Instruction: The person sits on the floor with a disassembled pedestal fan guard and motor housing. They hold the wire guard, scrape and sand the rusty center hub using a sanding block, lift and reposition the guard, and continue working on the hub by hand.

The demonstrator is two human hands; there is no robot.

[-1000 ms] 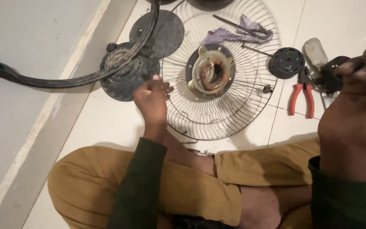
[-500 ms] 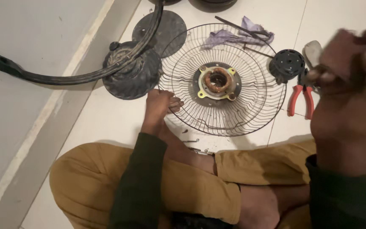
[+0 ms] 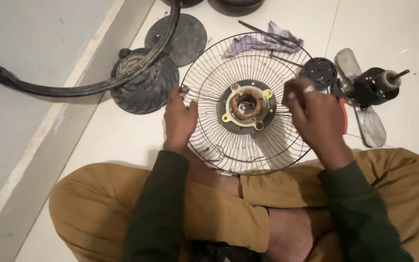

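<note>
- The left hand (image 3: 179, 119) rests on the left rim of the round wire fan guard (image 3: 209, 97), fingers loosely curled against the wires; whether it truly grips the rim cannot be told.
- The right hand (image 3: 316, 114) hovers over the guard's right side, fingers pinched shut as if around something small; what sits between them cannot be made out.
- The guard lies flat on the white tiled floor (image 3: 403, 29), just ahead of the person's crossed legs, with one rusty round motor housing (image 3: 247, 105) at its centre.
- No packages, labels or signs can be seen.
- One pair of red-handled pliers (image 3: 344, 116) peeks out beside the right hand.
- One small black motor with blade (image 3: 372, 90) lies at the right.
- One black slotted disc (image 3: 319, 73) touches the guard's upper right rim.
- One purple rag (image 3: 253, 43) lies across the far rim.
- One curved black stand arm (image 3: 73, 90) crosses two dark round base plates (image 3: 144, 87).
</note>
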